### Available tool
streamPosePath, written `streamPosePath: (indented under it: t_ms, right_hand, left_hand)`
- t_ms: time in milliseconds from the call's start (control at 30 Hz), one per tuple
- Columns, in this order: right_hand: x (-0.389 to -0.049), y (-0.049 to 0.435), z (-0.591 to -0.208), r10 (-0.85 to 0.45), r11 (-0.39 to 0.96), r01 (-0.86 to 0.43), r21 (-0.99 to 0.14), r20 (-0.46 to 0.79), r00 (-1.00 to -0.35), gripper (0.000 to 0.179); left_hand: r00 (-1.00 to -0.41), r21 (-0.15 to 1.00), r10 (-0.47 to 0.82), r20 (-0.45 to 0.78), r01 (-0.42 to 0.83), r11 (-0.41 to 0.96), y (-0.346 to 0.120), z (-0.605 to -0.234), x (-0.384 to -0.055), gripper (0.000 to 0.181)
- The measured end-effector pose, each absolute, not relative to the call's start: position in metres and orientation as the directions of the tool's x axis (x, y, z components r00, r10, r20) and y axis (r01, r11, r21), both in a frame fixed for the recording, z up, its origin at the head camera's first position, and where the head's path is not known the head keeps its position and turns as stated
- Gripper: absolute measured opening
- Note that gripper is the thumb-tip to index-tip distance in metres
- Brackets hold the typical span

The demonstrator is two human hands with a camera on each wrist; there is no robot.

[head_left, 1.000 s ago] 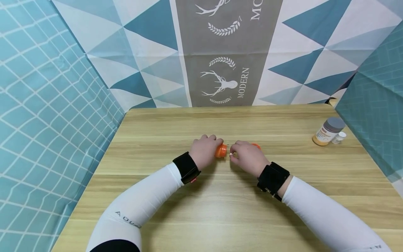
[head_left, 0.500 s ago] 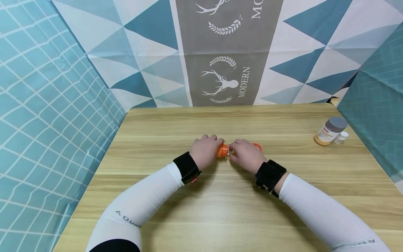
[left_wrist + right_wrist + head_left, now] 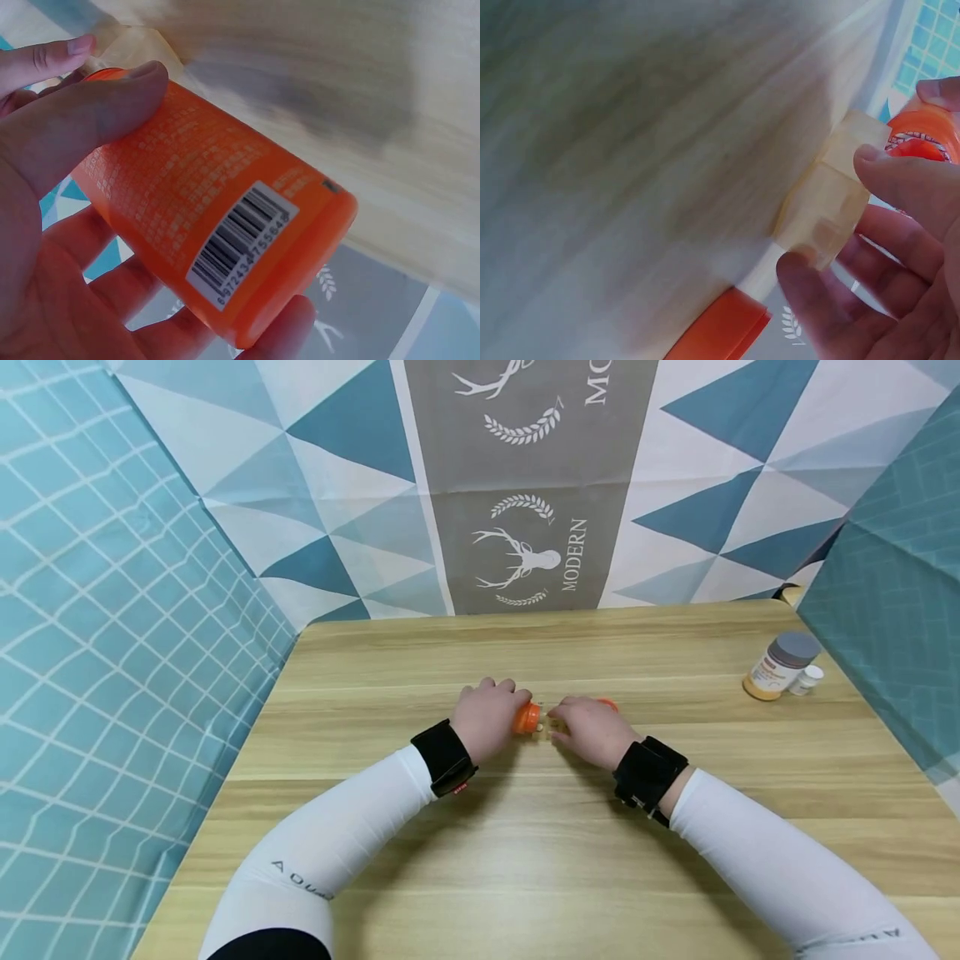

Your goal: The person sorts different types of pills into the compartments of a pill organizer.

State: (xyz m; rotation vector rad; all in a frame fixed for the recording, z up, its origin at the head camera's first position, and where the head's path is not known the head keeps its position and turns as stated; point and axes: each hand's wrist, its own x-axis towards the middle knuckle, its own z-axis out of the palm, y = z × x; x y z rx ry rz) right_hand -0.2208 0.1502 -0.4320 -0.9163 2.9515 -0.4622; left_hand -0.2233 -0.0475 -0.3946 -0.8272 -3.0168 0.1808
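My left hand grips an orange bottle, thumb across its printed side and fingers behind it. The bottle lies tilted, barcode near its base, its uncapped mouth turned to the right hand. In the right wrist view the open orange rim shows a red inside. My right hand holds a small clear, yellowish box with compartments between thumb and fingertip. It stands right beside the bottle's mouth. Past the right hand an orange cap rests on the table, partly covered by that hand in the head view.
At the right edge of the wooden table stand a grey-lidded jar with a white label and a small white bottle. Patterned cloth walls rise behind the table and at both sides.
The right hand moved left to the bottle's mouth, then drew back slightly right. A small white thing seen at its fingertips earlier no longer shows. The left hand kept its grip on the bottle.
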Motion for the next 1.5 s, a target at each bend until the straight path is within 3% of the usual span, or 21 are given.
streamPosePath:
  t_ms: [467, 800, 1500]
  right_hand:
    - [-0.226, 0.155, -0.437, -0.604, 0.764, -0.61, -0.21, 0.099, -0.79, 0.025]
    - [-0.225, 0.156, -0.439, -0.602, 0.755, -0.619, -0.216, 0.148, -0.785, 0.012]
    - [-0.222, 0.156, -0.435, -0.606, 0.749, -0.631, -0.202, 0.179, -0.775, 0.013]
  left_hand:
    - [-0.853, -0.305, 0.518, -0.053, 0.508, 0.805, -0.029, -0.389, -0.222, 0.048]
    - [-0.866, -0.366, 0.487, -0.115, 0.493, 0.789, -0.011, -0.379, -0.22, 0.033]
    - [-0.863, -0.456, 0.464, -0.201, 0.501, 0.735, 0.002, -0.375, -0.222, 0.034]
